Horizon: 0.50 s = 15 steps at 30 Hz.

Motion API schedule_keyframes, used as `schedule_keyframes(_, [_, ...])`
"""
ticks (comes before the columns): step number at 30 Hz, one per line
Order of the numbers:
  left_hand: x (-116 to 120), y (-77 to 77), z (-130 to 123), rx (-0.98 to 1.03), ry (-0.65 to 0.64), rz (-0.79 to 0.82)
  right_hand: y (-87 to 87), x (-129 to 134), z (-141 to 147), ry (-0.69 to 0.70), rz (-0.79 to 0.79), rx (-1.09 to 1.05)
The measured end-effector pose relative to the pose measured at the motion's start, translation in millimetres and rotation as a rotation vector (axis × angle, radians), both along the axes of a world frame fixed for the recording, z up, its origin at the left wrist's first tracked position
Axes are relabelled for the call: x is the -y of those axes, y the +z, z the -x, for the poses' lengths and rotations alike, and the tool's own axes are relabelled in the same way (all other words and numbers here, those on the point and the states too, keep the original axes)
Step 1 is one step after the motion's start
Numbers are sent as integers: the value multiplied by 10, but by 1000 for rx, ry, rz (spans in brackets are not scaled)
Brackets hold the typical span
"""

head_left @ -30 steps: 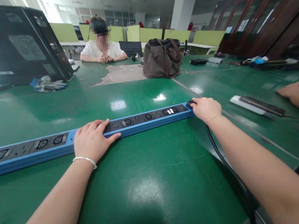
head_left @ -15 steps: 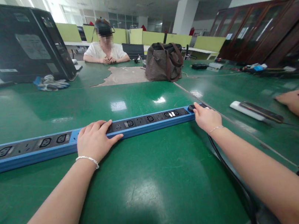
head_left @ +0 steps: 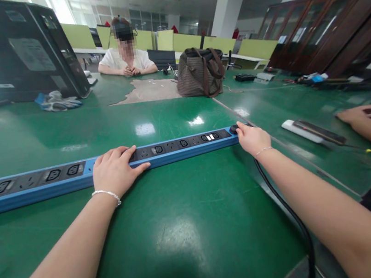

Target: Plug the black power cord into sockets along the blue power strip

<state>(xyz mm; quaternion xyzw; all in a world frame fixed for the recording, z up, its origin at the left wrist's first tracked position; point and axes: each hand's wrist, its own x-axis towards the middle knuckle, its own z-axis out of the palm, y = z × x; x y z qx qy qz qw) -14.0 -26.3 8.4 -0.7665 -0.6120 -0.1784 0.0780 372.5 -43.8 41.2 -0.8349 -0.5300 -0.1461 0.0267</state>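
A long blue power strip with black sockets lies across the green table, running out of view at the left. My left hand is laid over its middle, fingers across the sockets and thumb along the near side, gripping it. At the strip's right end, my right hand is closed around the end piece, beside a round black knob-like part. The fingers' far side is hidden there. From beneath that hand a black cable hangs down past the table's near edge.
A black computer case and gloves are at the far left. A brown bag stands beyond the strip. Across the table sits a person. Another person's hands rest at the right, near a white bar-shaped object.
The view has shifted slightly, so most things appear a little higher and further left. Both my hands keep their places on the power strip.
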Motion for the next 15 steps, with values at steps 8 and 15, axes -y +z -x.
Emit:
schedule_keyframes(8, [7, 12, -4, 14, -14, 9, -56, -19, -71, 83, -99, -34])
schedule_keyframes(15, [7, 3, -2, 12, -8, 10, -125, -116, -213, 59, -177, -313])
